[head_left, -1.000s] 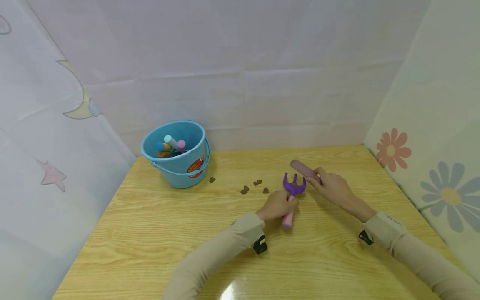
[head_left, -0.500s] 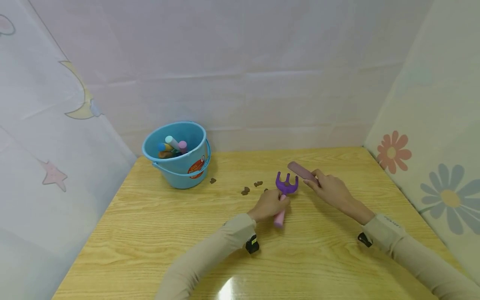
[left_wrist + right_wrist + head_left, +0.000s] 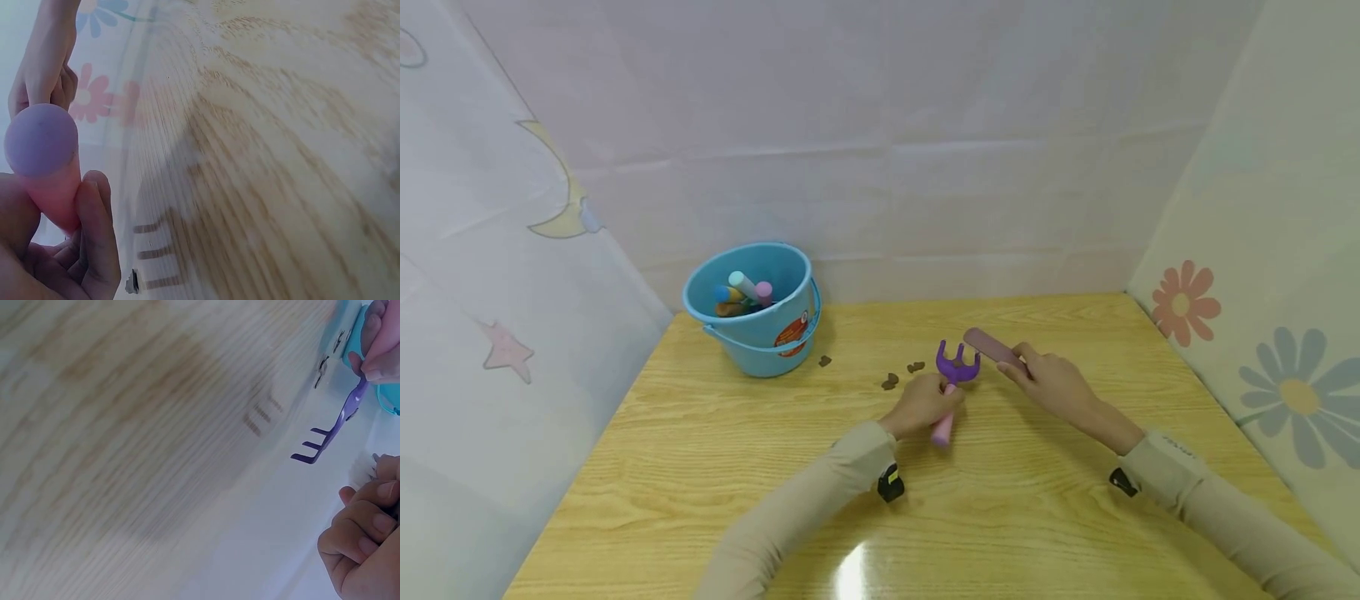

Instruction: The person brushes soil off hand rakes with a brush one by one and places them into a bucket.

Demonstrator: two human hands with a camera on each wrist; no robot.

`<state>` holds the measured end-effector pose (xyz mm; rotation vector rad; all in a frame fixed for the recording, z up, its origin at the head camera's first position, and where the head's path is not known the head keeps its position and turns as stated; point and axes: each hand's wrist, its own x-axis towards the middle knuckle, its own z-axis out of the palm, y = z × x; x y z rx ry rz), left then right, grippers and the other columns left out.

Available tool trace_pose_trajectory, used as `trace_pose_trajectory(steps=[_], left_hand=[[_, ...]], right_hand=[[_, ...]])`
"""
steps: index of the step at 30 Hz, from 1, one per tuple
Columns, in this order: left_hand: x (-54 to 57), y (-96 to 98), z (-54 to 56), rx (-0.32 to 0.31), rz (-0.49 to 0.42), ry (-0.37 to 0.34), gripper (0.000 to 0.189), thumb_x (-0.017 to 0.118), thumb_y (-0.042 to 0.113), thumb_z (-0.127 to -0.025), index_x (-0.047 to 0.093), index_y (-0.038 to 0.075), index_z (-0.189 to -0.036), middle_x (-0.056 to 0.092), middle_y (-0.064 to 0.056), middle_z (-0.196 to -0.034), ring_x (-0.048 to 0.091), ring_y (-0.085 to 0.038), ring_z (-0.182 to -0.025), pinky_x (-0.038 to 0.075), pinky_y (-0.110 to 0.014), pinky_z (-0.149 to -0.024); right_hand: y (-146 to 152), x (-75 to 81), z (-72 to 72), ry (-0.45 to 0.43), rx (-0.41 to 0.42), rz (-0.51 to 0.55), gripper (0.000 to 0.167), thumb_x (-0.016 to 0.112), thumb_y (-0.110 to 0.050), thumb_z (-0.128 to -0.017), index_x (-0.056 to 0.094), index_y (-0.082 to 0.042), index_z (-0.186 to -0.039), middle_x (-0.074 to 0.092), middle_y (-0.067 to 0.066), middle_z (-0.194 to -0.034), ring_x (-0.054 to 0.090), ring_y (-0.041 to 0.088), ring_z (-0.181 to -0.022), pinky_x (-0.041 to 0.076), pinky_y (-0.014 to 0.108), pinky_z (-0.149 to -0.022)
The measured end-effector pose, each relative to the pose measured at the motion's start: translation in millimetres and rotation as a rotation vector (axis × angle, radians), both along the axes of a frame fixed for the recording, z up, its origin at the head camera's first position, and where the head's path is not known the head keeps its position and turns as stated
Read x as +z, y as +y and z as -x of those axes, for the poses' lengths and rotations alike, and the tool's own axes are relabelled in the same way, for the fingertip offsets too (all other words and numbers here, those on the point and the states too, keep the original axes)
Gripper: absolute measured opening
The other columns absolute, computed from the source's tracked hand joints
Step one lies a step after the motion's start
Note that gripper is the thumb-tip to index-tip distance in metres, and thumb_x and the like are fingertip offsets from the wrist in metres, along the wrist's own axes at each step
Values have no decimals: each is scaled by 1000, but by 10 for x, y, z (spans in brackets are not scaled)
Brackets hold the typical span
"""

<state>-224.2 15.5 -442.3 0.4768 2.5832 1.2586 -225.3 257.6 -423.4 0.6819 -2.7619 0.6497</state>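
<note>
My left hand [image 3: 920, 402] grips the pink handle of a toy rake [image 3: 950, 372] with a purple three-pronged head. The handle's rounded lilac end [image 3: 42, 140] faces the left wrist camera. A small brown piece appears to lie on the rake's head, which is held above the table. My right hand [image 3: 1058, 386] holds a flat mauve brush [image 3: 995, 347] just right of the prongs; white bristles [image 3: 362, 470] show in the right wrist view. Several dark brown bits [image 3: 890, 381] are scattered on the table left of the rake.
A light blue bucket [image 3: 760, 362] with a handle stands at the back left of the wooden table [image 3: 700, 483]. Several coloured sticks or handles [image 3: 743, 285] poke up inside it. Patterned cloth hangs behind and on both sides.
The rake in my left hand has moved left towards the brown bits. The brush in my right hand has shifted slightly left with it. One brown bit is now hidden near the left hand.
</note>
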Motion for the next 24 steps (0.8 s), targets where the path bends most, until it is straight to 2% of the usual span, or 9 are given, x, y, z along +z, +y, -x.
trace_pose_trajectory(steps=[10,17,24], left_hand=[[-14,-74,24,7,23,31,28,61,27,-94,56,9,-72,53,3,-62,45,-7,-50,34,-19,-43],[-3,-81,19,12,6,16,30,61,22,-94,54,8,-68,51,3,-58,43,-6,-48,32,-19,-43],[24,-125,-10,11,-18,-8,27,60,24,-93,55,10,-71,54,2,-62,47,-7,-49,38,-20,-44]], right_hand=[[-46,12,-64,4,23,-38,37,59,-27,-101,58,8,-112,41,-6,-53,34,5,-42,29,22,-41],[-112,26,-93,17,51,-48,36,61,-27,-100,59,7,-112,41,-7,-53,34,4,-42,30,21,-40],[-174,14,-134,-11,59,-45,37,60,-28,-100,59,7,-114,45,-7,-55,37,4,-43,33,22,-41]])
